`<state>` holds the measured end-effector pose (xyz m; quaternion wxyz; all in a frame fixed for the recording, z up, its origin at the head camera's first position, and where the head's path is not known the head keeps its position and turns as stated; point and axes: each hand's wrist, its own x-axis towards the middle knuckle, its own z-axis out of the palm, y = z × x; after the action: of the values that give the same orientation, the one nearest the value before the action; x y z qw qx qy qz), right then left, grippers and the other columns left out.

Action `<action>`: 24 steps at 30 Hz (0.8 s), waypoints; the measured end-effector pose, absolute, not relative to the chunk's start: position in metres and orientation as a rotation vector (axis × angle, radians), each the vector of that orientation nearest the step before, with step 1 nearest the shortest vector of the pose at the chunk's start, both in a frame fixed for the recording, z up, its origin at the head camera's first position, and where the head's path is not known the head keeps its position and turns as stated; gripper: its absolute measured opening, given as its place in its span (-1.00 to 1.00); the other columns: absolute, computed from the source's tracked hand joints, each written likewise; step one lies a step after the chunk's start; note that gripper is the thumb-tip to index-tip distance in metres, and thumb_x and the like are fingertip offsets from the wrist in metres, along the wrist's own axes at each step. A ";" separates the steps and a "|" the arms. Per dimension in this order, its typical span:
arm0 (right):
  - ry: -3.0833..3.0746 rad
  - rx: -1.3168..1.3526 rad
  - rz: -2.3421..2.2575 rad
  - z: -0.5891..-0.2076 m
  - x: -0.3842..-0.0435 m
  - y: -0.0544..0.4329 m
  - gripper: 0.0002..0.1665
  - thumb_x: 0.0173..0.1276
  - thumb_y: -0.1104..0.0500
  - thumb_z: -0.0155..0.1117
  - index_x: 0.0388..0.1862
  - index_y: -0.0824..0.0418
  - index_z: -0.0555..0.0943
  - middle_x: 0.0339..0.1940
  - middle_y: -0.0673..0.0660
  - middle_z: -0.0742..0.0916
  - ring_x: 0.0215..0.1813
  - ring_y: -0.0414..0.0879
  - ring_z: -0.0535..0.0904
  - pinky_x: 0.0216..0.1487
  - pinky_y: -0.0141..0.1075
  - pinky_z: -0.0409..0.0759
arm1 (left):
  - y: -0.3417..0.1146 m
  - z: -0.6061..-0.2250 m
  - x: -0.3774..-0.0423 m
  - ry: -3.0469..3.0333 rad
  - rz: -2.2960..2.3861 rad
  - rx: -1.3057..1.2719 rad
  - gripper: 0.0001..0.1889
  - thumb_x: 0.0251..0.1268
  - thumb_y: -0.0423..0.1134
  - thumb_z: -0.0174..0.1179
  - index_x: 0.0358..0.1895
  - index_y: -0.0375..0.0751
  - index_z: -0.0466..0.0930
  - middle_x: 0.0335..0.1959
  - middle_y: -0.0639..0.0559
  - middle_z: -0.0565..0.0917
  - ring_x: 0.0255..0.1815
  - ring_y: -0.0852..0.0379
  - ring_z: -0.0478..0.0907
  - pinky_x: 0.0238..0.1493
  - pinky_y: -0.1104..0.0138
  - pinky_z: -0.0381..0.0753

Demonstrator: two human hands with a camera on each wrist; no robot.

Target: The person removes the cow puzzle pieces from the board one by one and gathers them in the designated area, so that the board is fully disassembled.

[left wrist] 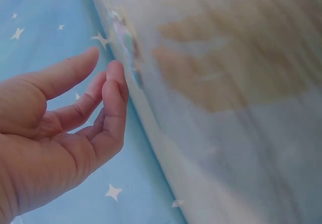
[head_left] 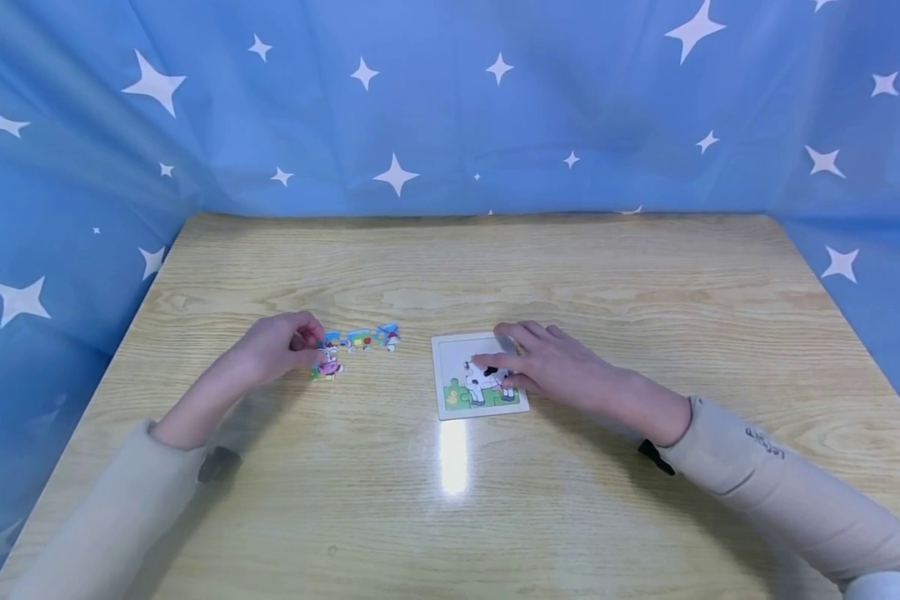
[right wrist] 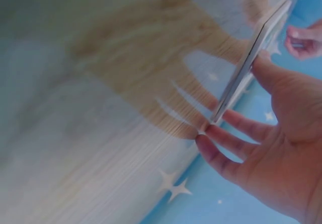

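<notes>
In the head view, my left hand [head_left: 281,343] is beside several loose jigsaw pieces, nearest a piece with a cow's face [head_left: 328,363]. Blue and green pieces [head_left: 359,339] lie just beyond it. The left wrist view shows a gap between thumb and bent fingers of that hand [left wrist: 75,105], with nothing held; the pieces [left wrist: 125,38] beyond look blurred. My right hand [head_left: 551,362] rests with spread fingers over the right side of a square puzzle board [head_left: 450,346] bearing a cow's body. From the right wrist, the board [right wrist: 246,63] appears edge-on against thumb and fingertips.
A wood-grain table [head_left: 360,500] carries the board and pieces. Behind it and along its sides hangs a blue cloth [head_left: 450,108] with white stars. A bright reflection lies on the tabletop just in front of the board.
</notes>
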<state>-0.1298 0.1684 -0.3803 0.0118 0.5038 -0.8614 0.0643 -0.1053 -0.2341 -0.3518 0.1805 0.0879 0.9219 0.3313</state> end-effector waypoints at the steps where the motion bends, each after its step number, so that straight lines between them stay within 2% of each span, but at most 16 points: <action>1: -2.682 1.571 0.199 -0.380 -0.130 0.169 -0.43 0.41 0.03 0.41 0.39 -0.11 0.58 0.29 0.26 0.56 0.27 0.20 0.50 -0.03 0.13 0.63 | -0.232 -0.351 -0.104 2.607 0.948 0.260 -0.81 0.37 -0.37 0.31 -0.07 -0.35 0.54 -0.25 -0.07 0.59 -0.27 0.04 0.53 -0.30 0.25 0.50; 5: -2.675 1.575 0.199 -0.381 -0.131 0.169 -0.43 0.41 0.03 0.41 0.39 -0.11 0.58 0.28 0.27 0.56 0.26 0.21 0.50 -0.04 0.13 0.63 | -0.221 -0.350 -0.102 2.590 0.994 0.324 -0.85 0.38 -0.40 0.30 -0.10 -0.35 0.55 -0.28 -0.06 0.61 -0.31 0.07 0.58 -0.30 0.25 0.52; 12: -2.696 1.570 0.181 -0.380 -0.131 0.168 -0.41 0.44 0.00 0.38 0.43 -0.09 0.54 0.29 0.27 0.56 0.26 0.21 0.50 -0.03 0.12 0.63 | -0.201 -0.350 -0.099 2.571 0.998 0.437 -0.91 0.41 -0.38 0.28 -0.15 -0.31 0.58 -0.30 -0.02 0.62 -0.32 0.10 0.53 -0.28 0.28 0.54; 17: -2.714 1.558 0.220 -0.380 -0.132 0.167 -0.37 0.43 -0.03 0.38 0.43 0.07 0.51 0.31 0.29 0.56 0.30 0.24 0.49 0.03 0.18 0.61 | -0.188 -0.351 -0.098 2.545 1.006 0.522 -0.94 0.40 -0.39 0.28 -0.19 -0.29 0.59 -0.32 0.01 0.65 -0.25 0.09 0.58 -0.21 0.25 0.59; 24: -2.711 1.551 0.245 -0.380 -0.130 0.168 -0.36 0.42 -0.05 0.38 0.35 0.23 0.51 0.31 0.32 0.56 0.28 0.26 0.50 0.02 0.19 0.60 | -0.173 -0.353 -0.100 2.527 0.991 0.577 -0.95 0.39 -0.41 0.28 -0.21 -0.28 0.60 -0.34 0.03 0.64 -0.27 0.10 0.56 -0.23 0.28 0.58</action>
<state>-0.1304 0.1680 -0.3798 0.0042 0.4951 -0.8653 0.0783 -0.1002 -0.1726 -0.3533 0.1824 0.2044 0.8953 0.3512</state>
